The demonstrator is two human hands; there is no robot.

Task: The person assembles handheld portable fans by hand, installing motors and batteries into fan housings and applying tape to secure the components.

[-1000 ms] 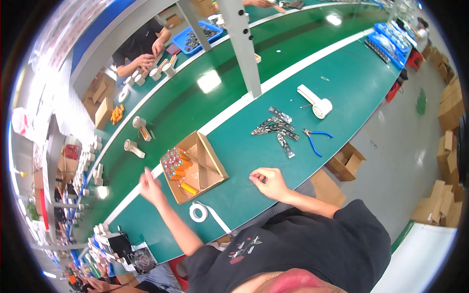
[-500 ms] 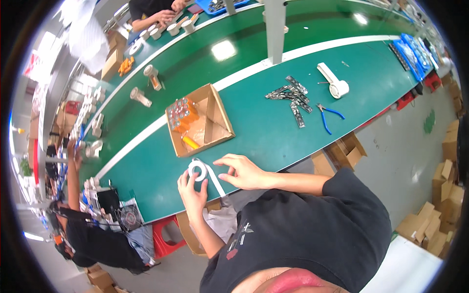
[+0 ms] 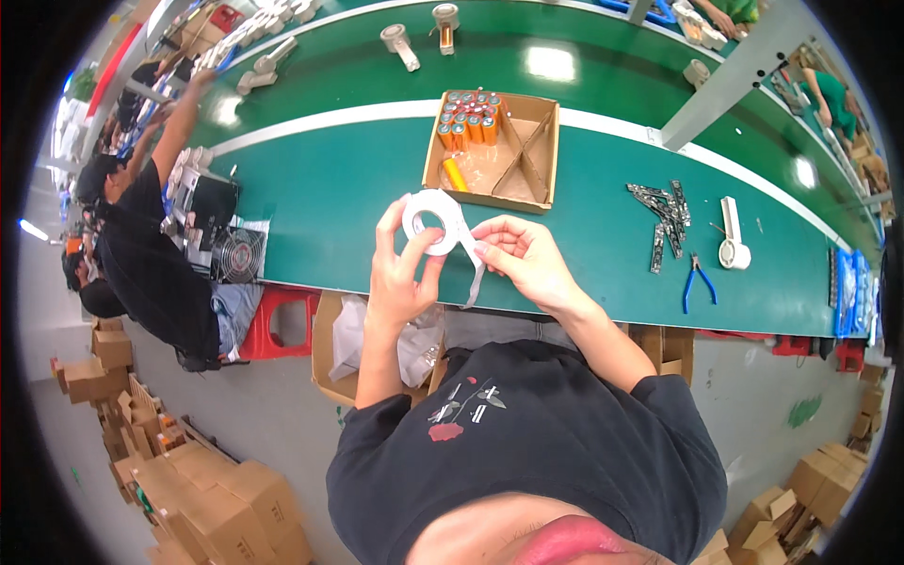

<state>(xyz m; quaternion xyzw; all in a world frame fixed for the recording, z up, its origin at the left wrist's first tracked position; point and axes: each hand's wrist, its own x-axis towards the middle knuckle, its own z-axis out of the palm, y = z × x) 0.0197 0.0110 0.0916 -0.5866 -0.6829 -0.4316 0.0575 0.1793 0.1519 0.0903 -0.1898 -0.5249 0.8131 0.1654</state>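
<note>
As we look down, the smooth, glossy green table (image 3: 339,217) spreads widest, carrying a shallow tray (image 3: 513,201) of matt brown cardboard with crossed dividers. On the tray's near side we have both hands raised: our left hand (image 3: 405,282) is clamped on a roll of white tape (image 3: 444,205), its fingers at the rim and the hole, while our right hand (image 3: 527,259) has thumb and forefinger together on the loose strip (image 3: 477,275). The roll is a flat ring, its round face turned up towards us just short of the tray; we find it at the left hand's fingertips and left of the right hand. Thin and ribbon-like, the strip points away from the tray, its long axis running from the ring's right side towards us. Smooth orange cylinders (image 3: 482,134) stand grouped in the tray's far left part, and one yellow cylinder (image 3: 454,174) lies nearer us there.
</note>
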